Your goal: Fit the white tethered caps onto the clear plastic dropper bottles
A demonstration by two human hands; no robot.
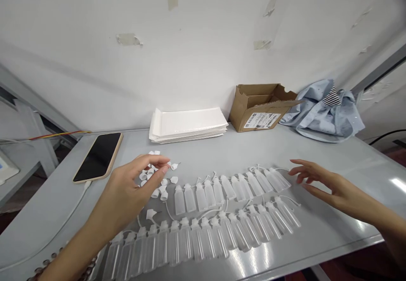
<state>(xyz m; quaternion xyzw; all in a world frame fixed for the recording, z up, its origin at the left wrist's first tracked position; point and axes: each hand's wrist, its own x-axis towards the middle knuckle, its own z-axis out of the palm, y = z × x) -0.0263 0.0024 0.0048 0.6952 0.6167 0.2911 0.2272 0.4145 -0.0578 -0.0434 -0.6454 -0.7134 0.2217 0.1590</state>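
Two rows of clear plastic bottles lie on the grey table; the back row (pixel 209 194) is shorter than the front row (pixel 190 241). Thin white strings or tubes trail from their necks. My left hand (pixel 133 184) hovers over a pile of small white caps (pixel 164 194), thumb and index finger close together near a cap; whether anything is between them is too small to tell. One white cap (pixel 151 214) lies apart, between the pile and the front row. My right hand (pixel 326 184), fingers spread and holding nothing, is just right of the back row.
A phone (pixel 98 156) with a charging cable lies at left. Along the wall are a stack of white trays or envelopes (pixel 190 124), an open cardboard box (pixel 261 112) and a light blue cloth (pixel 323 112). Small round metallic pieces (pixel 53 255) sit at the front left.
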